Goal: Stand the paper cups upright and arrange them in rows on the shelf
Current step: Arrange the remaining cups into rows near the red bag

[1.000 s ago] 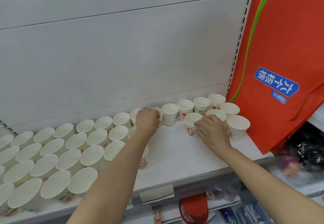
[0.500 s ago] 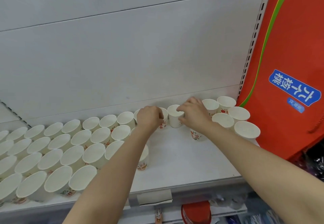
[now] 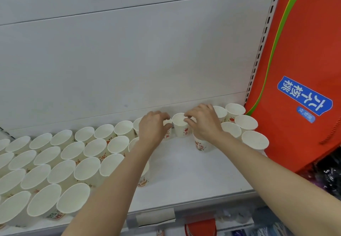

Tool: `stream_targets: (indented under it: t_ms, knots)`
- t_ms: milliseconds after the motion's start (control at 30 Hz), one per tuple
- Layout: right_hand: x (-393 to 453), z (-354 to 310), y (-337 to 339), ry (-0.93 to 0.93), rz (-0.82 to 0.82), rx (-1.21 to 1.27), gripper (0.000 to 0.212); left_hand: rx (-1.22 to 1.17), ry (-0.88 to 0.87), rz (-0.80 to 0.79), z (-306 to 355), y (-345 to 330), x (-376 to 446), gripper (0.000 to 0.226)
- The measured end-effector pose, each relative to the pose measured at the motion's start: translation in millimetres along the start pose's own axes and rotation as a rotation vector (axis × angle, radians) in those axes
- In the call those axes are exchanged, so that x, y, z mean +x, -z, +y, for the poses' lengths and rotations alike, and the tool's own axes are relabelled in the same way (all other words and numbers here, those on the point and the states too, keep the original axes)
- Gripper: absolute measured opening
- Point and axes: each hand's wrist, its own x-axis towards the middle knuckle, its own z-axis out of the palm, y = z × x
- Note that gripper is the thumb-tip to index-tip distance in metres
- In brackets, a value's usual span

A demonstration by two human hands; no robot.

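Note:
Many white paper cups with red prints stand upright in rows on the white shelf (image 3: 180, 176). The left block (image 3: 60, 162) fills the shelf's left half, and a smaller group (image 3: 245, 125) stands at the right. In the back row, my right hand (image 3: 203, 123) pinches the rim of one upright cup (image 3: 180, 125). Just left of it, my left hand (image 3: 153, 127) closes around another back-row cup, which it mostly hides. A further cup (image 3: 202, 144) stands below my right wrist.
A large orange bag (image 3: 299, 80) with a blue label leans against the shelf's right end. The white back panel rises right behind the back row. Below the shelf's front edge lie a red item (image 3: 201, 226) and dark packaged goods (image 3: 328, 176).
My right hand left the second-row cup at the right and moved back-left to a back-row cup. My left hand stayed on its cup. The camera view shifted left.

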Motion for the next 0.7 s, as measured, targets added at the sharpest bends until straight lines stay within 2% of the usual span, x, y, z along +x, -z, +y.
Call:
stream_targets:
  t_ms: [67,167,267,333,467,600,700]
  knots:
    - [-3.8,21.9,16.0,-0.07,0.025,-0.031,0.012,-0.08,-0.122,0.022,18.5,-3.7,-1.7,0.022]
    - [-4.9,53.1,33.3,-0.198,-0.041,-0.111,0.013,-0.152,-0.351,-0.086,54.3,-10.2,-5.7,0.025]
    - [-7.6,68.4,36.8,-0.263,-0.109,-0.122,0.015,-0.151,-0.437,-0.226,73.5,-14.8,-6.9,0.03]
    - [-10.9,70.6,36.5,-0.259,-0.149,-0.12,0.014,-0.073,-0.47,-0.249,76.3,-16.2,-8.3,0.02]
    - [-20.4,63.9,48.1,-0.213,-0.158,-0.12,0.02,-0.074,-0.433,-0.221,66.0,-13.3,-17.0,0.007]
    - [-58.3,53.1,74.6,-0.2,-0.102,-0.134,0.023,-0.19,-0.323,-0.097,45.1,2.5,-34.1,0.005]
    - [-83.5,43.2,78.1,-0.19,-0.2,-0.195,0.021,-0.247,-0.174,-0.068,32.2,19.1,-45.3,0.003]
